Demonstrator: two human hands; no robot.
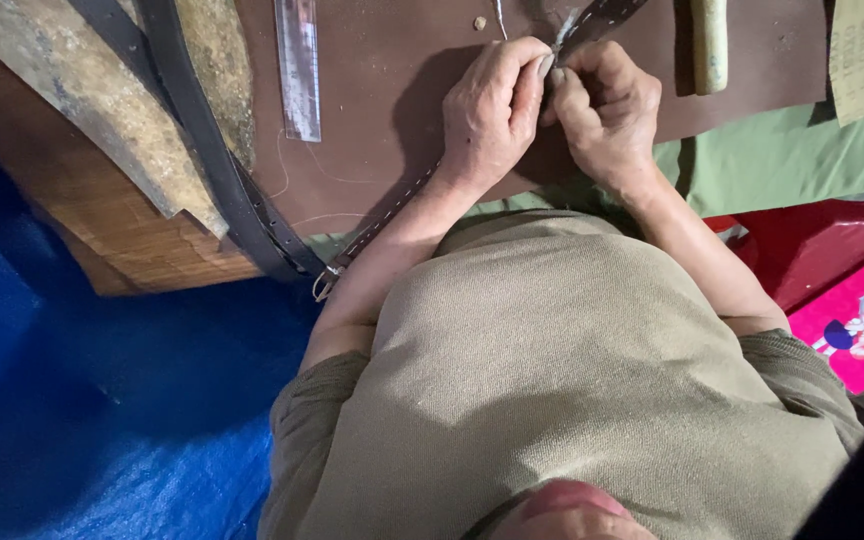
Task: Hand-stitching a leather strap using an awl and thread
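Olive shirt [562,360], left hand [492,110], right hand [607,105], grips pinching leather strap [592,22]

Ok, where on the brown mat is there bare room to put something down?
Bare mat between the clear ruler and left hand; another patch between right hand and the pale handle. Crowded around both hands, pinching the dark strap.

Khaki knit shirt, sleeves pushed up

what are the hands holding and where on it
Both the left hand and right hand pinch a dark leather strap near its end.
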